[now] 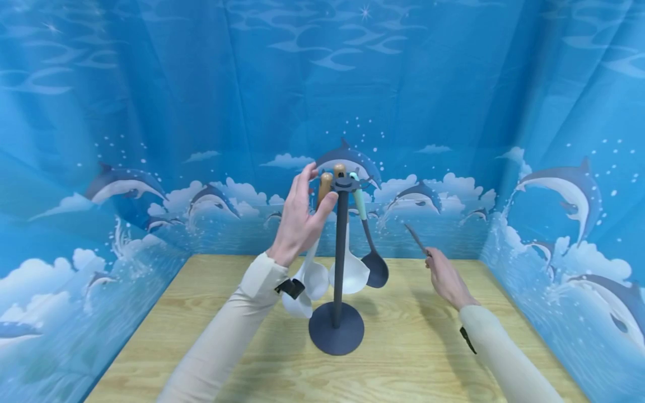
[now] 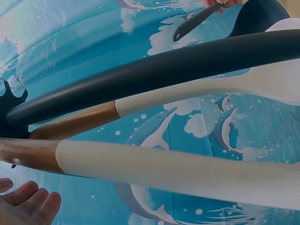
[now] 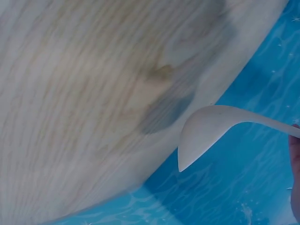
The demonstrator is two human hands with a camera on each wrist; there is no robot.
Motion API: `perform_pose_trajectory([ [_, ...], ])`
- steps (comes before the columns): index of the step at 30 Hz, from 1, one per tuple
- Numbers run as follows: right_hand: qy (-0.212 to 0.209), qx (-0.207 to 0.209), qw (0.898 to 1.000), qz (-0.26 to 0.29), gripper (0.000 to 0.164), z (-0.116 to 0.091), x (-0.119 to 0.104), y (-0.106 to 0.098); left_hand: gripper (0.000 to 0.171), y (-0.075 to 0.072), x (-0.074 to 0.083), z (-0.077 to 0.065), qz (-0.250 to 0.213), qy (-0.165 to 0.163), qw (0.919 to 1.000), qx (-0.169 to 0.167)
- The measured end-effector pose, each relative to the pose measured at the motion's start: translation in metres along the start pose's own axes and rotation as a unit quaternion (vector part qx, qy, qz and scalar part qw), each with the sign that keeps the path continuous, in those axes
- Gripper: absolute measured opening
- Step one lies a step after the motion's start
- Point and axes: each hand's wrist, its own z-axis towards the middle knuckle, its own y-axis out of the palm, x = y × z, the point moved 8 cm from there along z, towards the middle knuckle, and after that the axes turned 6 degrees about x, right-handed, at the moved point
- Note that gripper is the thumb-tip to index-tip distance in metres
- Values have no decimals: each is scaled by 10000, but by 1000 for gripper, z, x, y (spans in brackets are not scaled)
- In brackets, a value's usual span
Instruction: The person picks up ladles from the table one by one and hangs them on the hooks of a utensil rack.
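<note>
A dark utensil stand [image 1: 340, 263] with a round base holds several hanging utensils. My left hand [image 1: 298, 221] is raised at the stand's top left, thumb and fingers spread beside a wooden handle [image 1: 324, 187]. In the left wrist view its fingers [image 2: 35, 201] are straight and apart from that white-shafted, wood-handled utensil [image 2: 154, 161]. To the right, my right hand [image 1: 448, 278] grips a ladle by its dark grey handle [image 1: 415, 239]. The ladle's pale bowl [image 3: 211, 129] shows in the right wrist view; in the head view it is hidden.
A dark spoon-like utensil with a mint-green handle [image 1: 359, 202] hangs on the stand's right. White utensil heads [image 1: 355, 275] hang at the middle and left. The wood-grain table [image 1: 413, 358] is enclosed by blue dolphin-print curtains [image 1: 428, 112].
</note>
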Motion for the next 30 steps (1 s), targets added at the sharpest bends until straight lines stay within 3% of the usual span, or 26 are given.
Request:
perform_pose_trajectory([
  [6,215,-6,9989,422,36,6,-13,-1,89,0,4,4,-9,41,10000,18],
  [13,-16,473,9953,843,32,18,-46,-7,83,1,9,7,-74,10,10000,-38],
  [22,-121,494,9926,1099,33,23,-66,-8,77,2,10,10,-18,-45,10000,-85],
  [30,-356,784,9907,1054,32,28,-83,-16,78,4,16,14,-119,33,9998,-153],
])
